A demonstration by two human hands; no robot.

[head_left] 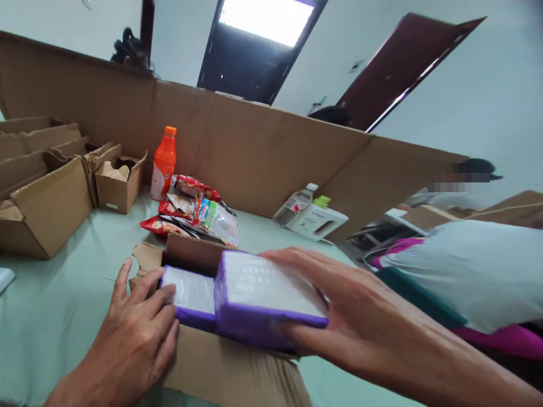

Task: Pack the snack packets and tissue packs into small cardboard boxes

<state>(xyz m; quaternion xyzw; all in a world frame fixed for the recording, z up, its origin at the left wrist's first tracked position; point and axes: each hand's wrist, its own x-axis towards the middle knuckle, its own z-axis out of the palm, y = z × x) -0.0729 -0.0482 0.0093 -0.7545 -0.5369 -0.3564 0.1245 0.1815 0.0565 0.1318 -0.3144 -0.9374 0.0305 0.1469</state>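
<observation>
My right hand (314, 299) grips a purple-and-white tissue pack (271, 288) from its right end, thumb on the near side and fingers over the far side. The pack sits partly above an open cardboard box (237, 356), tilted slightly. Inside the box, to the left, lies a second purple-and-white tissue pack (190, 294), lower down. My left hand (144, 316) rests with spread fingers at the box's left end, its fingertips touching the second pack and the box edge. The box's inside beneath the held pack is hidden.
Behind the box lie several red snack packets (178, 209) and an orange bottle (164, 164). A clear bottle (294, 203) and a white jug (318, 220) stand farther right. Open cardboard boxes (55, 198) line the left. A cardboard partition (263, 152) borders the table; people are beyond.
</observation>
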